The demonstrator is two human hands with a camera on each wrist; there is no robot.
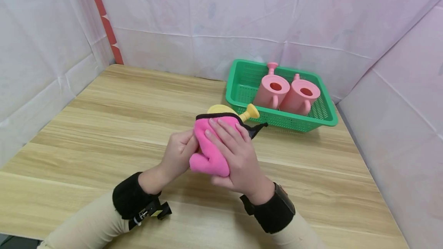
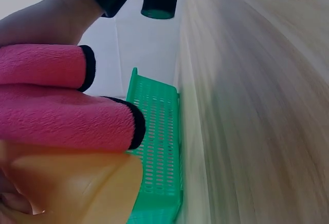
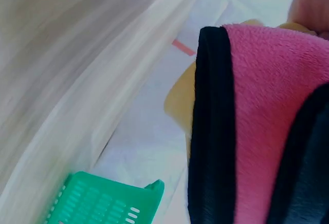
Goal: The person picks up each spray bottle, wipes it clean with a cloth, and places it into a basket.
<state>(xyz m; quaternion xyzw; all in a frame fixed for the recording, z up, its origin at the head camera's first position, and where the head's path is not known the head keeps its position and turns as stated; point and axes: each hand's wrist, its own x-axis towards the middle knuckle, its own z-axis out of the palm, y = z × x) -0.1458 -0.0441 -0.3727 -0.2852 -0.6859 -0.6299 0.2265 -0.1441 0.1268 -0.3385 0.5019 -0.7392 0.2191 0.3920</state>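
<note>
A yellow watering can [image 1: 221, 109] is held above the table, mostly hidden under a pink cloth [image 1: 207, 145] with black edging; its spout [image 1: 250, 113] points to the right. My left hand [image 1: 176, 155] grips the can from the left side; the left wrist view shows fingers [image 2: 15, 203] at the can's yellow handle part. Over the cloth lies my right hand [image 1: 235, 156], which holds it against the can with the fingers spread on top and the thumb at the near side. In the right wrist view, the folded cloth [image 3: 267, 106] covers most of the can.
A green perforated basket [image 1: 238, 72] stands at the back right of the wooden table [image 1: 114, 126]. Two pink watering cans [image 1: 271, 91] stand side by side in it. Pale curtains [image 1: 207, 10] enclose the table's back and sides.
</note>
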